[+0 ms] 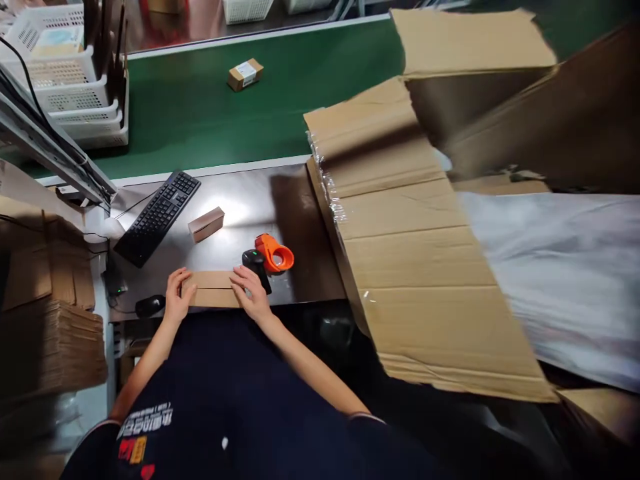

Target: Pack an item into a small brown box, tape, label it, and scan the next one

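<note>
A small brown cardboard box (213,280) with a seam along its top lies at the front edge of the metal worktop. My left hand (177,295) grips its left end, fingers on the far side and thumb over the near part. At the opposite end my right hand (254,297) holds it with bent fingers over the top. Just beyond my right hand are a black handheld scanner (257,265) and an orange tape dispenser (275,255). Farther back on the worktop rests a slim brownish carton (207,225). The underside of the held box is hidden.
A black keyboard (159,217) and mouse (150,306) are at the left. Behind runs a green conveyor belt (200,113) carrying a labelled box (245,74). White baskets (80,97) stack at far left, above flattened cardboard (75,347). A large open carton (415,247) blocks the right.
</note>
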A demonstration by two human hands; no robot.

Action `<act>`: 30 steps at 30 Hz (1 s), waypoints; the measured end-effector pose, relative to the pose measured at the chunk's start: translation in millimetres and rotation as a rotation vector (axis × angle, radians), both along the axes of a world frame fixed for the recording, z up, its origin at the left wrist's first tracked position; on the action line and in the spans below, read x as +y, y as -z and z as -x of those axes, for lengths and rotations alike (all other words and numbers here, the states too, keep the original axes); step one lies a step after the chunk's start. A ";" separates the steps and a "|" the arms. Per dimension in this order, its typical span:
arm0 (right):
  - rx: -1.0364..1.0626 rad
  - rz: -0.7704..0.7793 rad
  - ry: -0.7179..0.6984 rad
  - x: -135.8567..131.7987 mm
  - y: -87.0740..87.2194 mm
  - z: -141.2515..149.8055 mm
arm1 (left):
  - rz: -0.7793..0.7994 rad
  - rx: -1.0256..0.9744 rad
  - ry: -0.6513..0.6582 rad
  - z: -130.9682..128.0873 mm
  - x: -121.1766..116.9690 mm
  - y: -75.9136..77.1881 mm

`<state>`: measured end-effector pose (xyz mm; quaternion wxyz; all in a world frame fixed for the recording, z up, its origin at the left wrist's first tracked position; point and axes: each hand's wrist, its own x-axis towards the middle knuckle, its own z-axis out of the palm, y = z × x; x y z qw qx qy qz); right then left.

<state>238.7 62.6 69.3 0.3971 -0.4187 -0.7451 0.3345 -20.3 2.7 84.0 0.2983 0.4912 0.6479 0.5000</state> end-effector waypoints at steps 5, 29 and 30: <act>-0.223 -0.102 -0.353 12.8 -0.7 -26.8 | 0.018 -0.009 -0.039 0.4 -1.5 -4.0; -0.786 0.445 0.203 107.8 18.0 -91.1 | 0.241 -0.272 -0.085 -2.7 5.1 -8.6; -0.683 0.491 0.230 110.8 11.4 -92.8 | 0.239 -0.276 -0.064 -0.8 9.2 -8.7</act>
